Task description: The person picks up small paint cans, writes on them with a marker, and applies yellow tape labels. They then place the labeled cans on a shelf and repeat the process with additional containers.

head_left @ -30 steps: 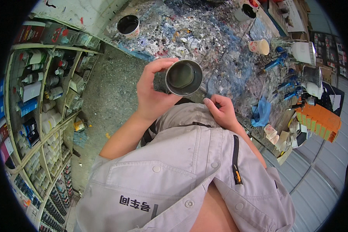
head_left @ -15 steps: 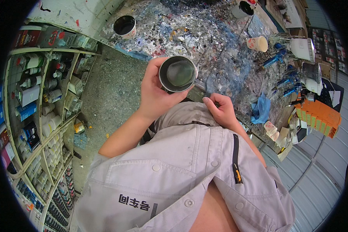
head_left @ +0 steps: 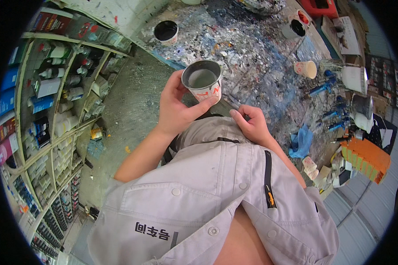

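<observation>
L hand (head_left: pixel 174 108) grips paper cup (head_left: pixel 204 95) nr bench (head_left: pixel 269 79) edge; cup's outer wall shows more vs. a sec ago, i.e. re-angled, grey contents (head_left: pixel 201 78) prob. undisturbed. R hand (head_left: pixel 254 124) curled, grasp unclear.

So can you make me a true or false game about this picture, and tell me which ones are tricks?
1. The left hand holds a cup. True.
2. That cup is upside down. False: its open mouth faces up.
3. A crumpled blue thing lies to the right of the right hand. True.
4. The worktop is spotless. False: it is covered in blotches of many colours.
5. The person's top is bright red. False: it is pale grey.
</observation>
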Demonstrator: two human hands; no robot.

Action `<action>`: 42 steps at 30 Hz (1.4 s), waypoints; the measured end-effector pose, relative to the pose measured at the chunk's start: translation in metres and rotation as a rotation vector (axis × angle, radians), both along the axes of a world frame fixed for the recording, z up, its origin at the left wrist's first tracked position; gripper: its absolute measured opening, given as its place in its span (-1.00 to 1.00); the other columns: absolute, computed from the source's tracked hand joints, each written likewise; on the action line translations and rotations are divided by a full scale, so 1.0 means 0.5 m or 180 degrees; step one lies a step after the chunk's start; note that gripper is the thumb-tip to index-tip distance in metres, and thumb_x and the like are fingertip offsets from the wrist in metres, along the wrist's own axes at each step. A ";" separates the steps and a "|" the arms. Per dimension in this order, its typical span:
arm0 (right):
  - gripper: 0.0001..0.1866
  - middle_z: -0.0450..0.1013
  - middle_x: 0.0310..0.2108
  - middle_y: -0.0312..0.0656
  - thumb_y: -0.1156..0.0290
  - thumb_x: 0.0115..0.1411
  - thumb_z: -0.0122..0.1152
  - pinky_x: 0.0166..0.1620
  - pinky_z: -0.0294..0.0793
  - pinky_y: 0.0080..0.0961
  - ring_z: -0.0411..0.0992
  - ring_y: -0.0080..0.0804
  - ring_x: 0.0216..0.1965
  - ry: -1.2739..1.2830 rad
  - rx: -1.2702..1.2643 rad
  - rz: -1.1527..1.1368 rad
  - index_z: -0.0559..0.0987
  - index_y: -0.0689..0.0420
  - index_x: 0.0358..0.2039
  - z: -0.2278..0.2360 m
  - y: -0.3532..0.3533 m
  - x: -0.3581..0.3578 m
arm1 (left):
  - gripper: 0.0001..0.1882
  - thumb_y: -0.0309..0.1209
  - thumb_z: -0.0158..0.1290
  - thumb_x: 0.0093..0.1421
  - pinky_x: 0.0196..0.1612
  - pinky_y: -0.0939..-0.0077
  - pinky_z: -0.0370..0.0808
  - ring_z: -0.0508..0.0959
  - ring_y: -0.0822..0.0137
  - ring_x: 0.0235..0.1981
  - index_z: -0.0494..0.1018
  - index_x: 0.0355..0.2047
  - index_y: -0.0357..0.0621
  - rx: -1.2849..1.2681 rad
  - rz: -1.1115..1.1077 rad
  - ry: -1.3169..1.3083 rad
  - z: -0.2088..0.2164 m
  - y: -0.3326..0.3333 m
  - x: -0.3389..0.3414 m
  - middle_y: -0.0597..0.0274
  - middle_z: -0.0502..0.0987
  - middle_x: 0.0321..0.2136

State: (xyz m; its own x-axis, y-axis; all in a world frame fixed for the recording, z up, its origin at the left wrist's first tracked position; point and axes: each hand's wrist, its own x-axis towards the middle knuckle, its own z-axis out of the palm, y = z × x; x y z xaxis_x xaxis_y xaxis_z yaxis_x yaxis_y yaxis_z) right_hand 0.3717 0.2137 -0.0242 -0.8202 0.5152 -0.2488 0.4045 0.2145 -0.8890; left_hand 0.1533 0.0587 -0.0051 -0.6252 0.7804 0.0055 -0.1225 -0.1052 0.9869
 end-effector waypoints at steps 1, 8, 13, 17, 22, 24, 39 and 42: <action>-0.63 0.37 -0.66 -0.24 0.35 0.36 0.40 -0.46 0.26 -0.45 0.22 -0.60 -0.55 0.0052 -0.0021 0.0049 0.52 0.29 -0.52 -0.001 0.005 -0.009 | -0.32 -0.54 0.54 0.05 0.18 0.36 0.55 0.64 0.37 0.09 0.42 0.13 -0.19 -0.0034 0.0099 -0.0032 0.002 -0.003 -0.001 0.20 0.63 0.06; -0.60 0.37 -0.66 -0.21 0.28 0.37 0.39 -0.44 0.31 -0.40 0.27 -0.55 -0.55 0.0134 -0.0100 0.0260 0.53 0.29 -0.52 -0.016 0.044 -0.052 | -0.31 -0.56 0.54 0.05 0.19 0.34 0.55 0.64 0.35 0.06 0.39 0.13 -0.19 -0.0208 0.0880 0.0236 0.003 -0.013 -0.013 0.20 0.61 0.02; -0.59 0.39 -0.66 -0.18 0.27 0.37 0.39 -0.43 0.33 -0.40 0.29 -0.53 -0.56 0.0295 -0.0213 0.0398 0.53 0.29 -0.52 -0.036 0.063 -0.073 | -0.31 -0.54 0.52 0.09 0.17 0.37 0.56 0.62 0.34 0.05 0.36 0.14 -0.25 -0.0473 0.1567 0.0985 -0.038 -0.030 -0.110 0.15 0.58 0.02; -0.60 0.40 -0.65 -0.19 0.29 0.35 0.41 -0.45 0.34 -0.41 0.30 -0.55 -0.57 0.0254 -0.0078 0.0515 0.54 0.28 -0.53 -0.050 0.071 -0.109 | -0.37 -0.46 0.52 0.11 0.10 0.41 0.56 0.63 0.34 -0.02 0.40 0.09 -0.26 -0.0591 0.2064 0.1475 -0.092 -0.011 -0.251 0.13 0.61 -0.05; -0.69 0.45 -0.59 -0.20 0.29 0.33 0.42 -0.43 0.38 -0.41 0.33 -0.51 -0.56 0.0279 0.0050 0.0219 0.59 0.26 -0.42 -0.059 0.068 -0.217 | -0.36 -0.36 0.56 0.08 0.07 0.39 0.56 0.65 0.32 -0.06 0.43 0.04 -0.28 -0.0741 0.2112 0.1500 -0.180 0.042 -0.382 0.10 0.64 -0.07; -0.74 0.51 -0.51 -0.19 0.29 0.29 0.45 -0.41 0.42 -0.39 0.37 -0.46 -0.56 0.0244 0.0226 0.0056 0.63 0.25 -0.32 -0.058 0.062 -0.273 | -0.37 -0.38 0.56 0.04 0.09 0.33 0.56 0.66 0.22 -0.05 0.45 0.02 -0.28 -0.0817 0.2046 0.1398 -0.213 0.067 -0.409 0.05 0.65 -0.07; -0.26 0.54 0.02 -0.02 0.20 -0.04 0.71 0.09 0.56 -0.16 0.53 0.02 0.00 0.0487 0.2086 -0.0466 0.58 0.19 0.12 -0.129 0.018 -0.579 | -0.24 -0.31 0.53 0.08 0.28 0.17 0.45 0.57 0.03 0.15 0.42 0.21 -0.32 -0.0891 0.1693 0.1551 -0.267 0.077 -0.456 -0.07 0.58 0.11; -0.32 0.55 0.01 -0.01 0.20 -0.04 0.71 0.13 0.53 -0.09 0.53 0.08 0.04 0.0749 0.1840 -0.0734 0.60 0.20 0.04 -0.131 0.026 -0.604 | -0.27 -0.38 0.48 0.14 0.29 0.16 0.44 0.54 0.02 0.20 0.40 0.27 -0.27 -0.0828 0.1418 0.1809 -0.255 0.021 -0.456 -0.05 0.54 0.16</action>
State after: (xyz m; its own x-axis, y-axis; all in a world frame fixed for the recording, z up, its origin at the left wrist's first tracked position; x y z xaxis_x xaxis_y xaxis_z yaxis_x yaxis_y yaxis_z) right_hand 0.0696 0.2265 -0.0895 -0.6715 0.6808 0.2925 0.3062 0.6145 -0.7271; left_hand -0.0747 0.0691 -0.1324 -0.8370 0.4755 0.2708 0.4106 0.2184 0.8853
